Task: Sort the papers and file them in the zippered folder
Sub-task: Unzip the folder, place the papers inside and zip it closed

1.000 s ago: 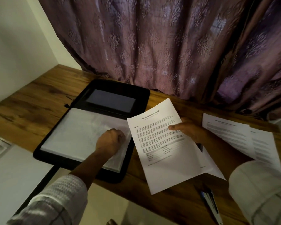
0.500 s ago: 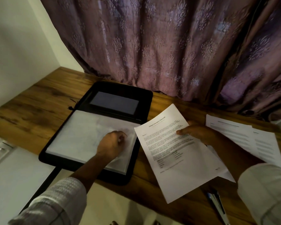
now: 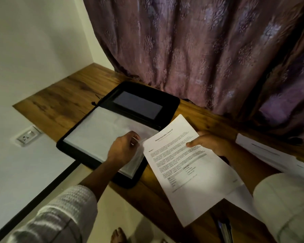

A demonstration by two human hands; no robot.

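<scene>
A black zippered folder lies open on the wooden desk, with clear plastic sleeves showing on its near half. My left hand pinches the right edge of the top sleeve and lifts it a little. My right hand holds a printed sheet, thumb on top, just right of the folder. A second sheet peeks out beneath it at the lower right.
More printed papers lie on the desk at the far right. A pen sits near the desk's front edge. A purple curtain hangs behind the desk. A wall socket is at the left.
My left hand has shifted to the sleeve's right edge and pinched it up. The printed sheet in my right hand has come closer to the folder. The camera has swung right.
</scene>
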